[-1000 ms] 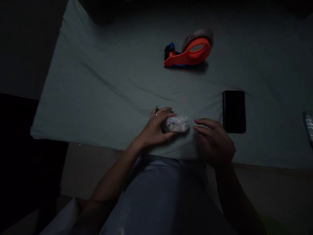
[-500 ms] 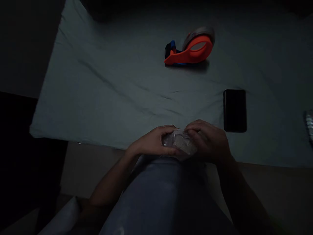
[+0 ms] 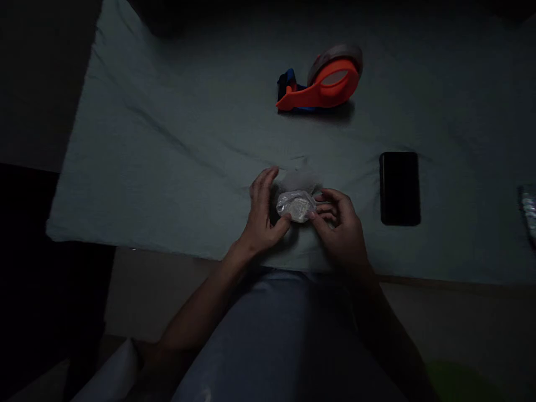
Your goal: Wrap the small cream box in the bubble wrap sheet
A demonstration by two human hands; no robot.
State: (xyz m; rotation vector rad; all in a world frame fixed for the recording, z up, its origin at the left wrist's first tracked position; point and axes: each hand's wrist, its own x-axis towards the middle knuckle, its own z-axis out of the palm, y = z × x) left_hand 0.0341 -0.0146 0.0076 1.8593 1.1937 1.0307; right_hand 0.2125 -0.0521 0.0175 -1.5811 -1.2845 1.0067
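A small clear plastic bag [image 3: 296, 205] with a pale, lumpy thing inside is at the near part of the cloth-covered table, its loose film [image 3: 299, 180] spreading out on the far side. My left hand [image 3: 264, 215] curves around the bag's left side, thumb against the near edge and fingers reaching past it. On the right, my right hand [image 3: 340, 223] pinches the bag's edge between thumb and curled fingers. What exactly is inside the bag cannot be made out in the dim light.
Beyond the hands stands an orange and blue tape dispenser [image 3: 322, 92] with a tape roll. A black phone-like rectangle [image 3: 400, 188] lies to the right. Something shiny [image 3: 528, 209] shows at the far right edge. Pale green cloth [image 3: 167, 184] covers the table.
Both hands have moved the bag forward, away from my body and over the table. My left fingers have spread along its side, and the film now fans out on the far side.
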